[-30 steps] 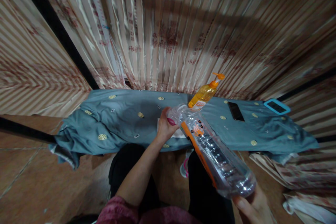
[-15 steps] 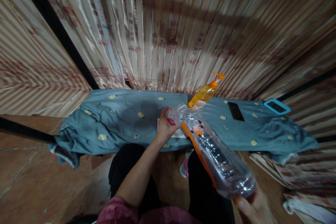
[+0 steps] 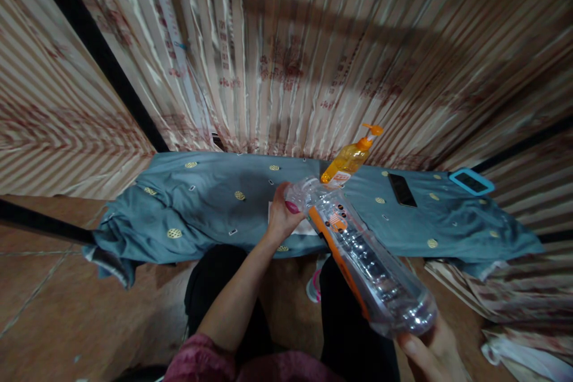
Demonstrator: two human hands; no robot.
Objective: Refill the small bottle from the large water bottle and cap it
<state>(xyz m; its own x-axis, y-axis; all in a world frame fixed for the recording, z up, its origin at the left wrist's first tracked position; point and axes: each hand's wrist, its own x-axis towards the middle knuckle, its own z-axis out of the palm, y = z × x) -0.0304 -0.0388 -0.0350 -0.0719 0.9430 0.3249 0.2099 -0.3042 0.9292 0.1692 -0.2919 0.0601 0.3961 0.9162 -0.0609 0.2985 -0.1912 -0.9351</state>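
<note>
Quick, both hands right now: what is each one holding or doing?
Left hand: closed around the neck end of the clear plastic bottle.
Right hand: cupped under the bottle's base, supporting it.

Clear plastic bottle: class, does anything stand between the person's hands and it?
Nothing visible does. The left hand grips the neck end of the clear plastic bottle, and the right hand supports its base. The orange pump bottle stands behind on the blue cloth, apart.

right hand (image 3: 436, 351) cut by bottom edge, bottle (image 3: 364, 259) label unreadable — phone (image 3: 401, 189) screen dark
</note>
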